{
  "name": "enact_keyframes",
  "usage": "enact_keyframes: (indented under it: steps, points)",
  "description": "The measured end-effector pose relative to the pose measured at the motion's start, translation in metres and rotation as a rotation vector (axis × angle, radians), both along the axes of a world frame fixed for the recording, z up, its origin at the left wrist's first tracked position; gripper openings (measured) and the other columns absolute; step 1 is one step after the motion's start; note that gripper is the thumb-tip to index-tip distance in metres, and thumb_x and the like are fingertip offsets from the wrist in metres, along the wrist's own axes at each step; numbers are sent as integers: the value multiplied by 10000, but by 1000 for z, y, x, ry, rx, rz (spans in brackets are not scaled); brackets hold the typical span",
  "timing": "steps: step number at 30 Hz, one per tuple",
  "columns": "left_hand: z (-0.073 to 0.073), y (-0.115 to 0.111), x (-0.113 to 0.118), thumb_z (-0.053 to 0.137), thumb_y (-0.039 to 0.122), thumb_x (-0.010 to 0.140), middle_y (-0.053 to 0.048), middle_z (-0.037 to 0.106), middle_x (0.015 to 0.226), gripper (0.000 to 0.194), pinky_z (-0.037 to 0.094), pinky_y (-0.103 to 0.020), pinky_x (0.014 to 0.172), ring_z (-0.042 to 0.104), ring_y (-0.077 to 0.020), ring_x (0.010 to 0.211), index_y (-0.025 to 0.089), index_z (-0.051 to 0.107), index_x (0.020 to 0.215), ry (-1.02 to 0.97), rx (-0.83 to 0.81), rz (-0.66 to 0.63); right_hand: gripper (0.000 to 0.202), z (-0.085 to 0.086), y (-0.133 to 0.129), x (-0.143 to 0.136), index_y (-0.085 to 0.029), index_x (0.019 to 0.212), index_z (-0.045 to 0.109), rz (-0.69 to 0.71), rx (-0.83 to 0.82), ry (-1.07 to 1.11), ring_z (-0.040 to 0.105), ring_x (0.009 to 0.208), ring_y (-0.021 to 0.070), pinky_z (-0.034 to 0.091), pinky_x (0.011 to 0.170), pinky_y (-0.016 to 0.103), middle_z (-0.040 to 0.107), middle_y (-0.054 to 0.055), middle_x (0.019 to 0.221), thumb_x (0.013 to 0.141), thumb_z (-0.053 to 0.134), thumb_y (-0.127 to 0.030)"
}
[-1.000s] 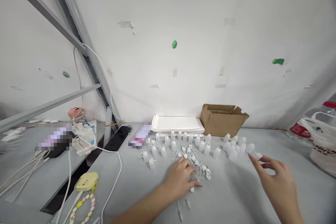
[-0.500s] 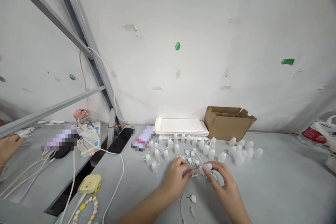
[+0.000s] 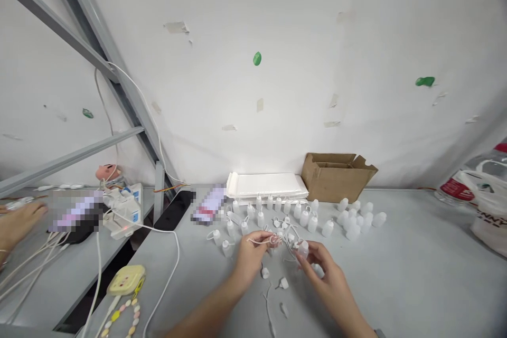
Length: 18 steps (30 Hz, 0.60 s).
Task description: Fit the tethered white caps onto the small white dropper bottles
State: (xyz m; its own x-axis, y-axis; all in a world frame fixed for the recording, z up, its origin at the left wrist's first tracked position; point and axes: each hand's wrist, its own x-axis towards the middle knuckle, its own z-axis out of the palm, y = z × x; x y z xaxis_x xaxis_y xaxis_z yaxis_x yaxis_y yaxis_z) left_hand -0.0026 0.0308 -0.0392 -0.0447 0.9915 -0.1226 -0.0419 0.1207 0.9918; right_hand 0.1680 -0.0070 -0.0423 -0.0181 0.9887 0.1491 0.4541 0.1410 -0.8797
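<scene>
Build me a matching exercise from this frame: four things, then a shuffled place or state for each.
1. Left hand
2. Right hand
3. Cardboard box
4. Pale yellow case

A. Holding a small translucent bottle
B. Beside a beaded loop
C. Holding a thin white looped strap
D. Right of the stacked white packages

Pairs: 1-C, 2-A, 3-D, 4-B

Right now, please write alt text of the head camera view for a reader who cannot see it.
A person's right hand holds a small translucent bottle and the left hand holds a thin, pale looped piece over a grey table. More small bottles sit nearby, before a cardboard box and a flat white stack.
</scene>
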Motion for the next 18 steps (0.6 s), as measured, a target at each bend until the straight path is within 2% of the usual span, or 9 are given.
enact_keyframes:
  steps: [5, 10, 18]
  points:
    - [-2, 0, 1, 697, 300, 580, -44, 717, 655, 153, 488, -296, 664, 661, -207, 672, 167, 663, 647, -39, 5, 30, 298, -3, -1, 1, -191, 983, 560, 32, 18, -75, 601, 682, 165, 477, 594, 233, 614, 25, 732, 829, 467, -429]
    - [-2, 2, 1, 695, 333, 584, -34, 703, 641, 189, 494, -296, 636, 665, -201, 652, 178, 600, 636, -56, 7, 42, 244, -7, -1, 2, -209, 945, 606, 47, 107, -125, 593, 707, 163, 488, 648, 235, 622, 28, 781, 817, 513, -395]
    - [0, -4, 4, 698, 279, 583, -35, 688, 728, 180, 479, -296, 690, 630, -198, 733, 194, 653, 735, 88, 81, 85, 214, -8, -2, 2, -213, 974, 589, 88, 104, -148, 583, 711, 156, 490, 675, 243, 622, 31, 810, 841, 500, -355]
